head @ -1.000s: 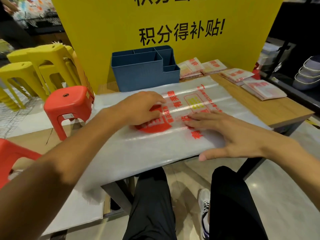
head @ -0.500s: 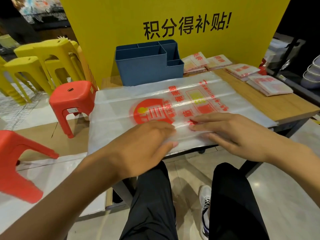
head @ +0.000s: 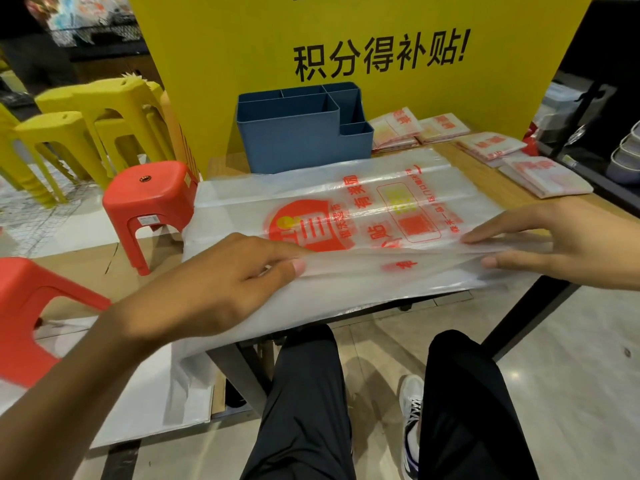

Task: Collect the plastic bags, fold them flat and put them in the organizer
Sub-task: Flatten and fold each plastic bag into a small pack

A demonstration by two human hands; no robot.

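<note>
A large clear plastic bag [head: 346, 209] with red print lies spread across the wooden table [head: 588, 216], its near edge hanging over the front. My left hand [head: 228, 282] pinches the bag's near fold between thumb and fingers at the left. My right hand [head: 554, 244] pinches the same fold at the right, thumb under and fingers on top. The fold is lifted slightly off the table. A blue organizer [head: 301, 129] with several compartments stands behind the bag. Several folded bags [head: 543, 176] lie at the back right.
A yellow sign board [head: 346, 46] rises behind the table. Red stools [head: 149, 199] and yellow stools [head: 86, 129] stand to the left on the floor. My legs in black trousers [head: 308, 393] sit under the table's front edge. Dark shelves with bowls [head: 623, 157] stand at the right.
Both hands slid from the middle of the bag to its near edge, spread apart left and right, and took hold of the fold, lifting it slightly.
</note>
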